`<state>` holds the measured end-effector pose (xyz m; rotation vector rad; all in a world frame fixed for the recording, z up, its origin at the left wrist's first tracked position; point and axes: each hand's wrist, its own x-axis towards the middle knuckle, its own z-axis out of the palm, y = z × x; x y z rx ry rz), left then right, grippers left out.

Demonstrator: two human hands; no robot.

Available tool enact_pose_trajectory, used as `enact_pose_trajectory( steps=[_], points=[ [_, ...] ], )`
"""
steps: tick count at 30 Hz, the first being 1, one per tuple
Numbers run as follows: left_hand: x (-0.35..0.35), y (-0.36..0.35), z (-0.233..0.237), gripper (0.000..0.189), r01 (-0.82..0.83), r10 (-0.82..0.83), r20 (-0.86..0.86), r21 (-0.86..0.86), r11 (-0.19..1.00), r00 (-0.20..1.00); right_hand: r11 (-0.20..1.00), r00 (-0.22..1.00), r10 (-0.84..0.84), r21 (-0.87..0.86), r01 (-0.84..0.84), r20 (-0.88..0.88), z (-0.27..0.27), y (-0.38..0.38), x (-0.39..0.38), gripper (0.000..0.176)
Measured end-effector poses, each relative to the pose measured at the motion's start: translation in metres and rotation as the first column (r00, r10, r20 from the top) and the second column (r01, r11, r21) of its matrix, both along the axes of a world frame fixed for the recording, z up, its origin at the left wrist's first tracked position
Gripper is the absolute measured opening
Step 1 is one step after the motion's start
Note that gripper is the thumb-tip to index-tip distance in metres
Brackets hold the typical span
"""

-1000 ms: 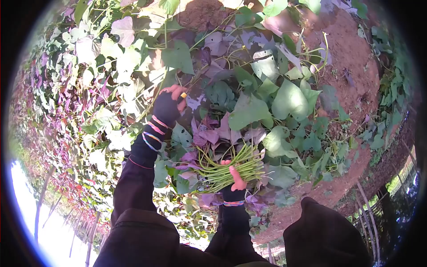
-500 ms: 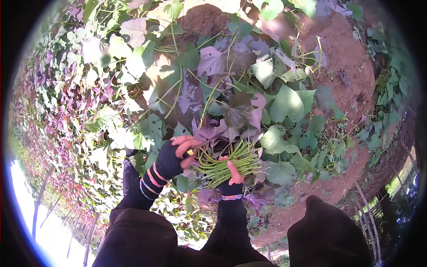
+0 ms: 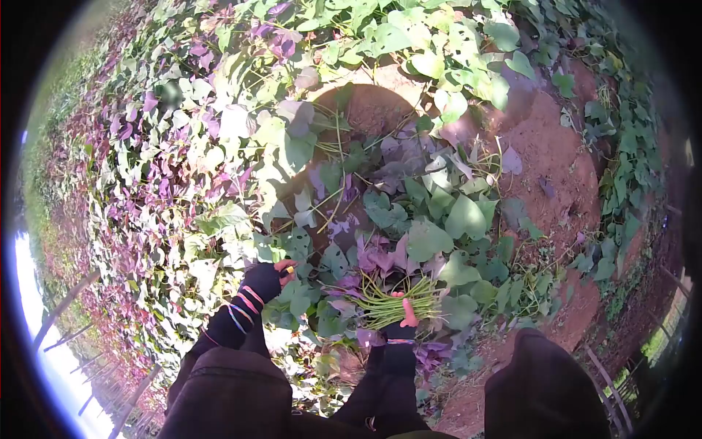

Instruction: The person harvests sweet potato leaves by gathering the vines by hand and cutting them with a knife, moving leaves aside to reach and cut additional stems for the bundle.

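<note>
My right hand (image 3: pixel 407 314), in a dark fingerless sleeve with bands at the wrist, is closed round a bundle of leafy stems (image 3: pixel 380 301). The long green stalks lie crosswise in the grip, with cut ends to the right and green and purple leaves around them. To the left, my left hand (image 3: pixel 281 273) hovers over the foliage, its fingers curled together and a yellow band on one of them. Whatever those fingers hold, if anything, I cannot make out. Coloured bands circle the left wrist.
Heart-shaped green leaves (image 3: pixel 466 218) of a creeping vine spread around and beyond my hands. Purple foliage (image 3: pixel 157 186) covers the left. Reddish bare soil (image 3: pixel 545 150) shows to the right. Wooden poles (image 3: pixel 66 307) stand at the lower left.
My left hand has drawn away from the bundle to the left. The right hand still grips the stems, lower and further right in view. The camera view now takes in more ground ahead.
</note>
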<state>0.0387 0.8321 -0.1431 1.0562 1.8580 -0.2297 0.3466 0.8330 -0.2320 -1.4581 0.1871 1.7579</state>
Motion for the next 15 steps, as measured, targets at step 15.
enact_pose_trajectory(
  steps=[15],
  points=[
    [-0.157, -0.135, 0.075, 0.033, 0.046, -0.101, -0.206, -0.258, 0.965, 0.973, 0.988, 0.989, -0.075, 0.123, 0.09, -0.125, 0.143, 0.052, 0.027, 0.02]
  ],
)
